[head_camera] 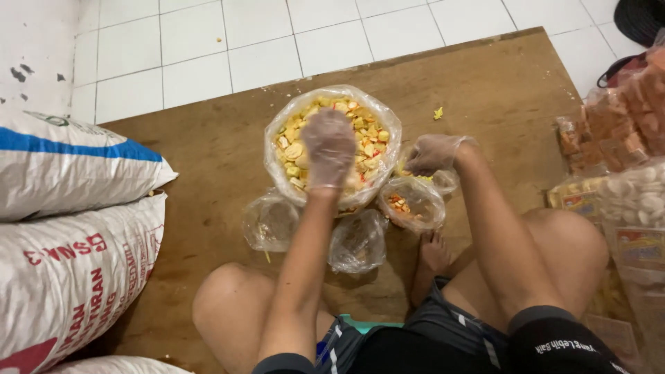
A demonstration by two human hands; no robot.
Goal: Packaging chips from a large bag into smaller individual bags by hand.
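The big plastic bag of snack chips [332, 97] stands open on the wooden board [208, 159]. The gloved left hand [329, 147] is inside it, fingers spread loosely over the chips. At its three o'clock, the right hand [433, 154] pinches a small bag [443, 181]. Chips look light and brittle; scoop gently from the top.

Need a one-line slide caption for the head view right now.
Gloved left hand reaches into a large snack bag; right hand holds a small bag.

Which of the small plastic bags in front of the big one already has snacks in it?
The small bag just below the right hand; orange pieces show inside, while the two to its left look empty.
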